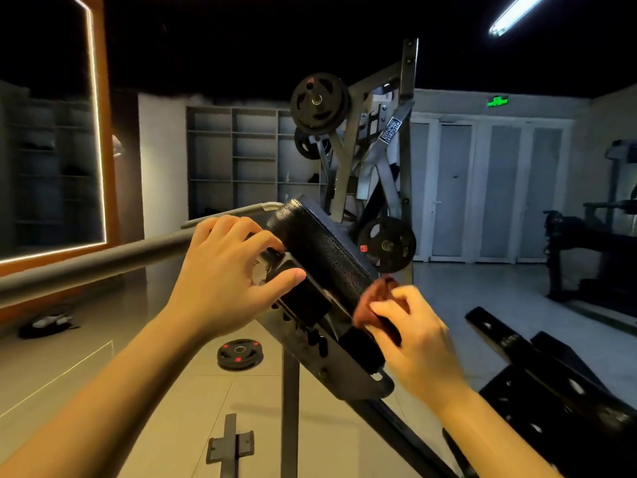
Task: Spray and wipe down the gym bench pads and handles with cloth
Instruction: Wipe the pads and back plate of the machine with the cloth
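Note:
A black textured pad (320,246) sits tilted on a dark metal frame (331,343) in the middle of the view. My left hand (227,270) rests on the pad's left edge and its bracket, fingers curled over the edge. My right hand (413,336) pinches a reddish-brown cloth (374,300) against the pad's lower right end. A grey metal bar (96,263) runs from the left edge to the pad. No spray bottle is in view.
A plate-loaded machine (372,146) with black weight plates (319,103) stands behind the pad. A loose weight plate (240,354) lies on the tiled floor below. Black frame parts (551,381) lie at lower right. A lit mirror (51,132) covers the left wall.

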`<state>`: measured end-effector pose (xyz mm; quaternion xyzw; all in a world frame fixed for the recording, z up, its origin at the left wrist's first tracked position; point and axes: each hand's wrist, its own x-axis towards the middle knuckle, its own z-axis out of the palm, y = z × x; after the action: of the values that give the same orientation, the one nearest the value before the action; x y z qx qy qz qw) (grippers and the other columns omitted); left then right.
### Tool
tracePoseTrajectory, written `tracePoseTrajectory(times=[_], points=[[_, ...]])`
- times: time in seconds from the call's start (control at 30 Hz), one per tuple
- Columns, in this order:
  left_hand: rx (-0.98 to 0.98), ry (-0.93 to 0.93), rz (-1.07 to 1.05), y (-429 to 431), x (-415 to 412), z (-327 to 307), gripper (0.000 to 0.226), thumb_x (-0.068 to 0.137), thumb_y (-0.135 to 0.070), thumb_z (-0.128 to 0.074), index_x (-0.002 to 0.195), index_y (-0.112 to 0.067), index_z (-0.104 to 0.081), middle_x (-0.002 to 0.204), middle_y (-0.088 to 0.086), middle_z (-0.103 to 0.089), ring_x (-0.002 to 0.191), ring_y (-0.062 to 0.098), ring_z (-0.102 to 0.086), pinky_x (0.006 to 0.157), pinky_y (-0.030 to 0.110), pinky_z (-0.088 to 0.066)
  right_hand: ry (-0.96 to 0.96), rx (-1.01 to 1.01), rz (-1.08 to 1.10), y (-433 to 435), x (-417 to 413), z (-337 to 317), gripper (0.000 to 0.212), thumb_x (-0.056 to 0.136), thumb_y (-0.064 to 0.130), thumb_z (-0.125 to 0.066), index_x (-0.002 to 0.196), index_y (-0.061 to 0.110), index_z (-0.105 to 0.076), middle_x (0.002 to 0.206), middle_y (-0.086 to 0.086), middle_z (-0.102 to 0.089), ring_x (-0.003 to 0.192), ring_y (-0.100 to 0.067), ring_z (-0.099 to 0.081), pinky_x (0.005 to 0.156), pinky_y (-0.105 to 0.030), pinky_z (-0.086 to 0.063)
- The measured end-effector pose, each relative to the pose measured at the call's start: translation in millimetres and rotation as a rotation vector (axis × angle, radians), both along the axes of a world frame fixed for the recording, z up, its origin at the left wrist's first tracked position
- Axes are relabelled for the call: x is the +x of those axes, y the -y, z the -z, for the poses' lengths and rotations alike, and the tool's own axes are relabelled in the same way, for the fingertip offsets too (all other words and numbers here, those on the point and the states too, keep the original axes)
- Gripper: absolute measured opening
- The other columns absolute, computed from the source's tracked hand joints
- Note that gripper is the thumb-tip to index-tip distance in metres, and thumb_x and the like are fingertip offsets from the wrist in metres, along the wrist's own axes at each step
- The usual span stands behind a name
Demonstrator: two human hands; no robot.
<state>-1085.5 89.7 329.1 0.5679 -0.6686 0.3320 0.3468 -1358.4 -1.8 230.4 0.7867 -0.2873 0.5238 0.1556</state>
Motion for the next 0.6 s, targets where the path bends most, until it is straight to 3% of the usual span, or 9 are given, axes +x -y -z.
tracePoseTrajectory(times=[0.13,0.4,0.47,0.6], points=[[-0.027,0.004,-0.081,7.6,-9.9,2.5,0.069,0.089,-0.086,-0.023,0.103,-0.034,-0.065,0.106,-0.007,-0.059,0.111,0.02,-0.046,0.105,0.047,-0.029,0.036,0.129,0.093,-0.2,-40.6,42.8,0.032,0.076,0.013,-0.087,0.103,0.017,-0.07,0.108,0.002,-0.055,0.087,-0.017,-0.062,0.067,-0.027,-0.059],[0.015,-0.01,-0.077,2.0,-10.3,1.7,0.067,0.088,-0.087,-0.026,0.108,-0.037,-0.065,0.115,-0.01,-0.061,0.118,0.017,-0.045,0.11,0.043,-0.027,0.09,-0.117,-0.098,0.0,79.0,-104.5,0.019,0.09,0.02,-0.075,0.108,0.016,-0.071,0.108,-0.007,-0.059,0.096,-0.022,-0.061,0.077,-0.039,-0.06],[0.027,0.002,-0.058,-0.4,-6.9,0.3,0.068,0.087,-0.087,-0.028,0.113,-0.037,-0.066,0.119,-0.01,-0.061,0.121,0.016,-0.046,0.112,0.042,-0.025,0.106,-0.126,-0.146,3.3,74.3,-95.4,0.019,0.09,0.02,-0.076,0.108,0.015,-0.072,0.108,-0.007,-0.061,0.096,-0.021,-0.063,0.078,-0.038,-0.061],[-0.015,0.017,-0.029,-0.6,-4.7,0.7,0.065,0.09,-0.082,-0.032,0.113,-0.033,-0.067,0.118,-0.007,-0.062,0.12,0.019,-0.047,0.109,0.041,-0.025,0.106,-0.103,-0.082,15.5,14.9,-10.6,0.027,0.084,0.021,-0.082,0.109,0.013,-0.073,0.111,-0.008,-0.065,0.098,-0.022,-0.066,0.078,-0.037,-0.062]])
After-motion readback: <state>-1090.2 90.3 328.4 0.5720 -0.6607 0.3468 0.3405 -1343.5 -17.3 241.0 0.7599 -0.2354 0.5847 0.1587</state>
